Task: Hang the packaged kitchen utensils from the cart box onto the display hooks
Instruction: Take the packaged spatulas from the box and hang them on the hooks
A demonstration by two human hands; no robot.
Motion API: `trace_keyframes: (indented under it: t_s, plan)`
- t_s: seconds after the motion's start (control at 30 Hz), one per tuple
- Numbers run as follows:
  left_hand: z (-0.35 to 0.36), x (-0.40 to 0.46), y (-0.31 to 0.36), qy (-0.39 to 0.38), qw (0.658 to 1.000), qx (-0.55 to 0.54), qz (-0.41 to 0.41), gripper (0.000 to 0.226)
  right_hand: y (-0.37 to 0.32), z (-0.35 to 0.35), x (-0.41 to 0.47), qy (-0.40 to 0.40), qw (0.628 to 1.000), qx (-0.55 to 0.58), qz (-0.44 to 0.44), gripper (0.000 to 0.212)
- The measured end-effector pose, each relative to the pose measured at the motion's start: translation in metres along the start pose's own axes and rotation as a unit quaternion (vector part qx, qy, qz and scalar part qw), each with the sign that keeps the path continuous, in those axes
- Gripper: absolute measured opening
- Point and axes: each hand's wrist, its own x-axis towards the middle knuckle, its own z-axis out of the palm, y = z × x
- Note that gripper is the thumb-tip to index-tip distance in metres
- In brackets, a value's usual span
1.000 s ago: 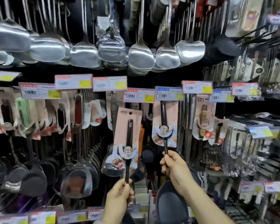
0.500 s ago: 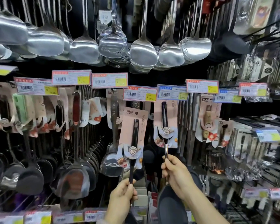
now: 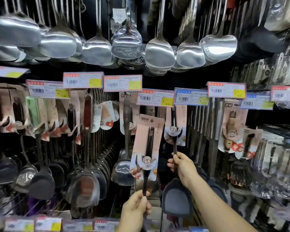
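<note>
My left hand (image 3: 136, 210) grips the dark handle of a packaged utensil (image 3: 147, 144) on a pink card, held upright and tilted slightly right, its card top just below a red price tag (image 3: 155, 97). My right hand (image 3: 182, 166) grips the thin handle of a second packaged utensil (image 3: 175, 126), which hangs under the blue price tag (image 3: 191, 97); its dark spatula head (image 3: 176, 198) shows below my wrist. The hook behind the tags is hidden. The cart box is out of view.
Steel ladles and turners (image 3: 159, 51) hang overhead. Carded utensils (image 3: 40, 114) and dark spatulas (image 3: 40, 181) crowd the left; a wooden-handled tool (image 3: 231, 126) and more packs hang right. Shelf-edge price labels (image 3: 49, 224) run along the bottom.
My left hand has carried the pink-carded utensil to the right and a little upward, nearer the hanging one. My right hand keeps its hold on the hanging utensil's handle.
</note>
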Motion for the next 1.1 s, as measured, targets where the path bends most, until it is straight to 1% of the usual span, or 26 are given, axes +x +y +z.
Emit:
trace_keyframes:
  t_s: [0.2,0.3,0.37,0.43,0.47,0.5,0.53,0.57,0.6,0.67,0.77,0.83,0.9,1.0,1.1]
  plan:
    - [0.0,0.0,-0.002,0.014,1.0,-0.002,-0.003,0.021,0.008,0.0,0.023,0.047,0.997,-0.056,0.003,0.025]
    - [0.001,0.0,-0.005,0.01,1.0,0.009,0.005,0.021,0.005,-0.002,0.021,0.057,0.991,-0.118,0.0,0.033]
    - [0.004,-0.001,-0.007,0.006,1.0,0.012,0.013,0.022,0.003,-0.002,0.014,0.058,0.985,-0.163,0.002,0.043]
    - [0.008,-0.001,-0.007,-0.003,1.0,0.01,0.012,0.022,-0.002,-0.001,0.001,0.075,0.98,-0.184,-0.028,0.051]
    - [0.01,-0.002,-0.007,-0.009,1.0,0.007,0.01,0.022,-0.006,0.0,-0.007,0.075,0.981,-0.167,-0.059,0.047]
    - [0.013,-0.003,-0.006,-0.013,1.0,0.003,0.009,0.022,-0.013,0.002,-0.017,0.056,0.987,-0.124,-0.088,0.039]
    - [0.015,-0.003,-0.006,-0.018,1.0,0.001,0.008,0.022,-0.021,0.003,-0.026,0.015,0.993,-0.069,-0.098,0.031]
    - [0.018,-0.003,-0.006,-0.022,1.0,-0.002,0.005,0.023,-0.028,0.005,-0.036,-0.037,0.995,-0.025,-0.091,0.029]
    - [0.021,-0.003,-0.005,-0.028,1.0,-0.004,0.0,0.023,-0.033,0.004,-0.042,-0.085,0.994,-0.007,-0.076,0.034]
    - [0.029,-0.005,-0.004,-0.043,0.999,-0.015,-0.012,0.023,-0.038,0.003,-0.052,-0.139,0.989,-0.027,-0.045,0.049]
    - [0.042,-0.008,-0.001,-0.063,0.998,-0.022,-0.019,0.023,-0.034,-0.003,-0.062,-0.163,0.983,-0.08,-0.027,0.06]
    - [0.049,-0.009,0.001,-0.07,0.997,-0.032,-0.019,0.023,-0.03,-0.009,-0.069,-0.154,0.981,-0.113,-0.034,0.057]
    - [0.055,-0.01,0.003,-0.075,0.996,-0.033,-0.019,0.021,-0.026,-0.013,-0.072,-0.132,0.981,-0.13,-0.054,0.047]
    - [0.064,-0.011,0.007,-0.085,0.996,-0.031,-0.018,0.023,-0.029,-0.018,-0.077,-0.106,0.981,-0.133,-0.09,0.034]
    - [0.071,-0.01,0.016,-0.092,0.995,-0.031,-0.01,0.025,-0.039,-0.02,-0.077,-0.087,0.981,-0.129,-0.12,0.029]
